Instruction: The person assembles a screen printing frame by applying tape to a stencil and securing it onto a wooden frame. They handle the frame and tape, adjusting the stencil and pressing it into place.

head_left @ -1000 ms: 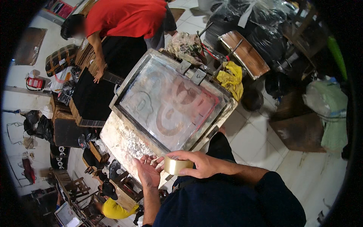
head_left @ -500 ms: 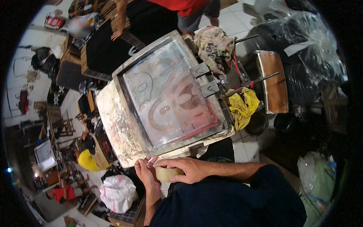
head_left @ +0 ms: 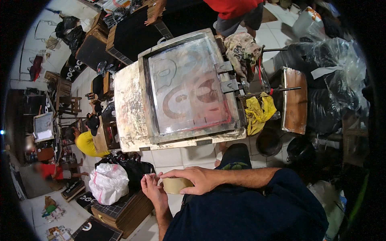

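Observation:
A wide roll of tan packing tape [head_left: 177,186] is gripped in my right hand [head_left: 202,179], the thumb on its near side and the fingers over its top. Close to its left side, my left hand [head_left: 155,193] has thumb and fingertips pinched together, with what looks like a thin clear strip of the tape between them. Beyond both hands lies a framed printing screen [head_left: 189,88] with cartoon-like shapes on its mesh. It rests on a paint-stained white board [head_left: 130,108], held by metal clamps [head_left: 229,86] at the right.
Rags, one yellow [head_left: 259,113] and one stained [head_left: 242,48], hang by the clamps. A white sack [head_left: 108,184] sits on stacked dark boards [head_left: 120,215] at left. Plastic-wrapped bundles [head_left: 341,76] stand right. Across the screen stands a person in a red shirt [head_left: 233,8]; others sit at far left.
My view has turned, so the screen and board appear straighter and farther from my hands. The tape roll stays in my right hand, and my left fingers have moved slightly away from it.

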Demonstrator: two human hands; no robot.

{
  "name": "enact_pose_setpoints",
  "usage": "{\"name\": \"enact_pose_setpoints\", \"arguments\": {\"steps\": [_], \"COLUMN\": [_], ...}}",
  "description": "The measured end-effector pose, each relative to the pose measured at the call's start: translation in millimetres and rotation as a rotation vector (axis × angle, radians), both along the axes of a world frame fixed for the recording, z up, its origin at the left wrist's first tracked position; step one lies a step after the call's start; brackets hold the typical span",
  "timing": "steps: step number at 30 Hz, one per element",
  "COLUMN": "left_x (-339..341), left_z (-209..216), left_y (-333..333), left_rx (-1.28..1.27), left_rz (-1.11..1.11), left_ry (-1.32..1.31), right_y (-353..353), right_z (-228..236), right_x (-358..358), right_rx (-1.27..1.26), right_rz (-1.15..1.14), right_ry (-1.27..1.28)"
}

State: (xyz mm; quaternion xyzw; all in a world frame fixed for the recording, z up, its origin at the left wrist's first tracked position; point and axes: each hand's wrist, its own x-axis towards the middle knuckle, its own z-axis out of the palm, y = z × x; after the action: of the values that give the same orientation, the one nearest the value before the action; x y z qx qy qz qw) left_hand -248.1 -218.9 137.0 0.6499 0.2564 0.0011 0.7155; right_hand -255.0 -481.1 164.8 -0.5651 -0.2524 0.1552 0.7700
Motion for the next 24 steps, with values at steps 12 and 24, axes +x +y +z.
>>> {"name": "enact_pose_setpoints", "arguments": {"steps": [12, 24], "left_x": [-93, -26], "left_z": [-18, -41], "left_y": [-2, -102], "left_rx": [0.033, 0.226], "left_rz": [0.115, 0.134], "left_ry": [0.094, 0.248], "right_y": [-7, -124], "right_z": [-5, -65], "right_x": [-79, 9], "right_rx": [-0.092, -0.072], "right_rz": [0.176, 0.279], "right_ry": [0.199, 0.318]}}
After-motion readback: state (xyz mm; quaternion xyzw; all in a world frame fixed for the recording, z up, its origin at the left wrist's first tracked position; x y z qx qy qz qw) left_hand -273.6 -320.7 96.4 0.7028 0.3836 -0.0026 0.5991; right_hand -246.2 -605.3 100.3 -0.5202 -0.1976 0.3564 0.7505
